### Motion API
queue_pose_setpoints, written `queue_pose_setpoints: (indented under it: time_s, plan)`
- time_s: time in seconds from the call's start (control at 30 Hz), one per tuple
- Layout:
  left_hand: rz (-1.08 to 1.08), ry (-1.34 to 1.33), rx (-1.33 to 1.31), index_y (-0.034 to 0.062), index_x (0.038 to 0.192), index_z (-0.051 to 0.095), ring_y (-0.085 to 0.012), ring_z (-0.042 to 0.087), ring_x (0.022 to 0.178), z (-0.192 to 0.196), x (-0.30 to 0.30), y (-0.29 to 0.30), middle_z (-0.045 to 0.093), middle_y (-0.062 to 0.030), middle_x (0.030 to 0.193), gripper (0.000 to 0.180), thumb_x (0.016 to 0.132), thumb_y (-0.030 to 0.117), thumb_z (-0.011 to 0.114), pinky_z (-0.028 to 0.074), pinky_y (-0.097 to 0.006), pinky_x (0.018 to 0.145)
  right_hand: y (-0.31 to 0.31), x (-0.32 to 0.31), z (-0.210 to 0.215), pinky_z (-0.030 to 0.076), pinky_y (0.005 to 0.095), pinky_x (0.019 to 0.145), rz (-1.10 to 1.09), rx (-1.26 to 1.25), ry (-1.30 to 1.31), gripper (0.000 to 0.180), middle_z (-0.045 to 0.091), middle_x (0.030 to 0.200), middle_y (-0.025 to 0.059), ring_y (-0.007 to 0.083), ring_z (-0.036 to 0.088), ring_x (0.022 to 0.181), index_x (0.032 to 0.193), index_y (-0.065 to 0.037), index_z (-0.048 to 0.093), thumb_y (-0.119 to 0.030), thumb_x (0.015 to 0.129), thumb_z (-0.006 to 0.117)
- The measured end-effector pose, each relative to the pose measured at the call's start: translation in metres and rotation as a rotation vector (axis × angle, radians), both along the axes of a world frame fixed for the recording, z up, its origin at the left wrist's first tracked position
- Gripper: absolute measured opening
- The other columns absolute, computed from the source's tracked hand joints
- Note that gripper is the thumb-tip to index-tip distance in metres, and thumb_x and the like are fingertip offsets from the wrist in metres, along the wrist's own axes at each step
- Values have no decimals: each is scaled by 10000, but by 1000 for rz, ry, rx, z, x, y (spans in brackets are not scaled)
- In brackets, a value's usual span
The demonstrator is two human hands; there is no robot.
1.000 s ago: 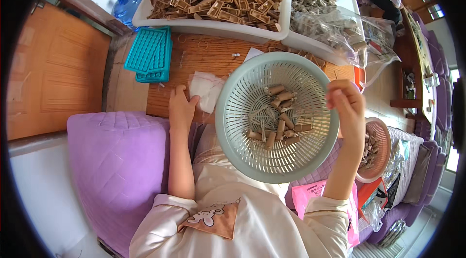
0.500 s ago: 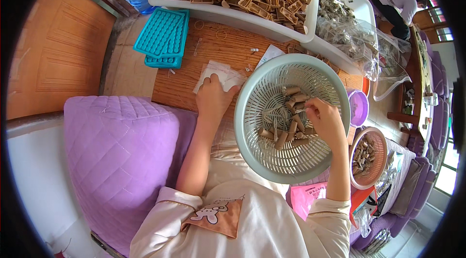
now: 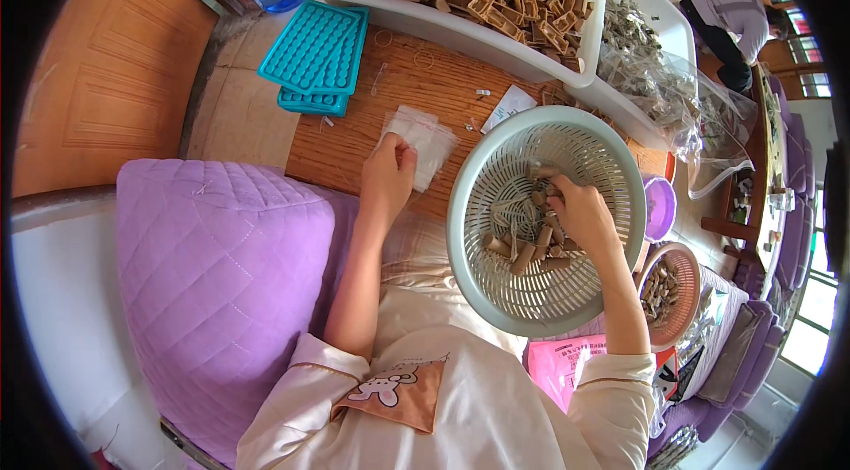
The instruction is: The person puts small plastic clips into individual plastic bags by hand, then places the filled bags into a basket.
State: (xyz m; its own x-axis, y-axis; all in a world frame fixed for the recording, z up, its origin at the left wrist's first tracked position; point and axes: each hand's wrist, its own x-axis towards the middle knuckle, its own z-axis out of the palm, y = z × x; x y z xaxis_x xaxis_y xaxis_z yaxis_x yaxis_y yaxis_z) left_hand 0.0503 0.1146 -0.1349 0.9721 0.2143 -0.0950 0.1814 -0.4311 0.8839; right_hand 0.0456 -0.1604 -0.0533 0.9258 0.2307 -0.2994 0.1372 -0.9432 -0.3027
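A grey-green slotted plastic basket sits in front of me, holding several short brown tubes and a tangle of pale strands. My right hand reaches into it from the right, its fingers closed around one of the tubes and partly hiding it. On the wooden table left of the basket lies a small stack of clear plastic bags. At the stack's left edge is my left hand, fingers curled together; whatever is between them is hidden.
Teal moulded trays are stacked at the table's far left corner. Beyond stand a white bin of brown plastic parts and another bin with bagged pieces. A pink basket and purple bowl sit right. Someone bends over far right.
My left hand has drawn back from atop the bags to their left edge, its fingers curling in. Inside the basket, my right hand has shifted to the far tubes and closed on one.
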Motion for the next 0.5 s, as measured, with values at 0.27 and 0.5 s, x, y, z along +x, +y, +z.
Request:
queue_pose_setpoints:
  time_s: [0.27,0.5]
  plan:
    - [82,-26,-408,14,964,442,-101,562,706,24,-10,8,590,-75,746,248,764,30,587,435,-238,598,0,-16,57,463,266,586,-349,295,101,294,613,695,78,126,581,593,1094,-85,520,-36,823,417]
    - [16,2,-1118,28,873,554,-77,553,677,66,-23,-3,590,-40,768,124,769,39,622,453,-203,618,-4,-43,58,494,303,692,-429,1509,247,272,484,1130,115,180,543,920,1091,-33,454,0,854,326]
